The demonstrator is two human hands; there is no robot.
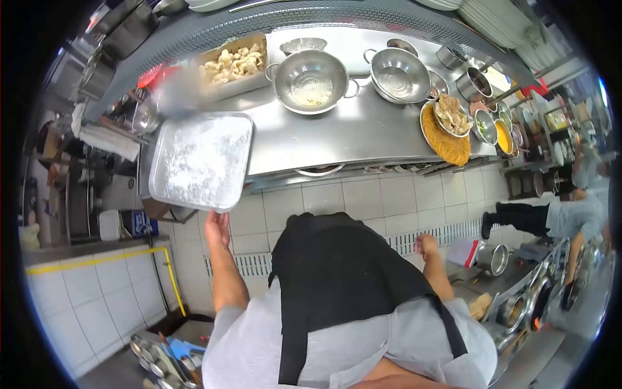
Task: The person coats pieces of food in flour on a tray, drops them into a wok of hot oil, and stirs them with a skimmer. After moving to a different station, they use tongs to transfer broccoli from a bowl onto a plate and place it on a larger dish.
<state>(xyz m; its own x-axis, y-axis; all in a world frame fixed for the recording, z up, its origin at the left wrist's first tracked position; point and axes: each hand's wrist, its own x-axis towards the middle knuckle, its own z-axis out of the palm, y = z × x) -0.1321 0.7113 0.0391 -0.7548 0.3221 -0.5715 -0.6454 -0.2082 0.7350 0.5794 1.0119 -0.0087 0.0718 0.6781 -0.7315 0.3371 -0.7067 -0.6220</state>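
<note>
My left hand (pixel 218 228) grips the near edge of a rectangular metal tray (pixel 243 162) dusted with white powder. The tray lies across the left end of the steel counter (pixel 285 142), its near corner jutting past the front edge. Away from the counter, my right hand (pixel 426 245) is by my side with its fingers curled in; nothing shows in it. Behind the tray sits a long metal container (pixel 223 85) of pale, lumpy food pieces (pixel 233 63). A blurred grey patch covers that container's left part.
Two-handled metal bowls (pixel 311 81) (pixel 395 74) stand on the counter. Farther right are a plate of orange-brown noodles (pixel 447 144), a bowl of pale pieces (pixel 453 115) and a bowl of yellow liquid (pixel 504 136). Another person (pixel 570 217) works at right, near pots on a bench.
</note>
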